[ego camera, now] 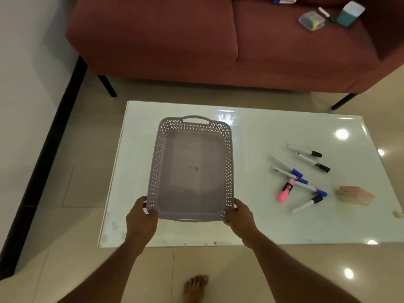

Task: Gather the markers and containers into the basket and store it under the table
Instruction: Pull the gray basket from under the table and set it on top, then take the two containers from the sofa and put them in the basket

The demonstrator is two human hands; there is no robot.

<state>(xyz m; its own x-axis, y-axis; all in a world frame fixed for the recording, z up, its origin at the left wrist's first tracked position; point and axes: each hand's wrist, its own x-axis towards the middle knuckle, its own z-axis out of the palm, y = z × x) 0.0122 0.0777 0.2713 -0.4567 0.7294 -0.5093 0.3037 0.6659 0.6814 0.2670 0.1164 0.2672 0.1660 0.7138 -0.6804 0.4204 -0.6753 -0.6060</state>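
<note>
over the left half of the table (251, 228), we are holding the basket (155, 162) by its near corners, our left hand (141, 217) curling round the left corner and our right hand (240, 215) gripping the right one. markers (300, 174) are lying on the table to the right, well apart from the basket, a pink highlighter (285, 191) among them. two containers (311, 20) are sitting on the sofa (153, 40) beyond.

Lilac lattice-walled basket (228, 162), white table (262, 132), red sofa (164, 40).

Bare table (251, 149) strip btwn basket (228, 162) & markers (295, 171) (wide); sofa (175, 40) beyond far edge.
</note>
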